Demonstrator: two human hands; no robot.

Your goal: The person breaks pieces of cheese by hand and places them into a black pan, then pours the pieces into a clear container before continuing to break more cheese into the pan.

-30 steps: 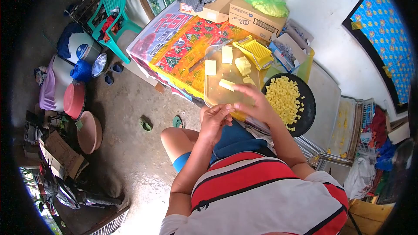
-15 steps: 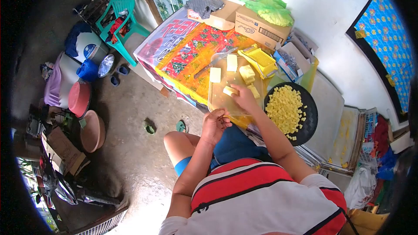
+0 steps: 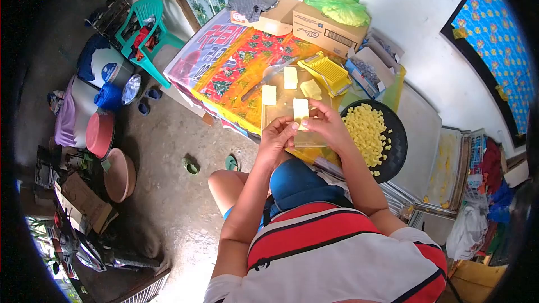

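Observation:
A pale yellow block is held between both of my hands over the near part of the cutting board. My left hand pinches its lower end with thumb and fingers, and my right hand grips its right side. On the board lie more pale yellow blocks: one at the left, one at the back and a rougher piece at the right. A knife rests along the board's left edge, partly hidden. Beside the board stands a yellow slotted plastic cutter.
A round black tray of small yellow cubes sits to my right. Cardboard boxes and a green plastic bag stand at the table's back. A green chair and basins are off to the left.
My right hand has lifted the block from the board and now holds it more upright. My left hand, empty before, has come up to grip it. The view has shifted slightly.

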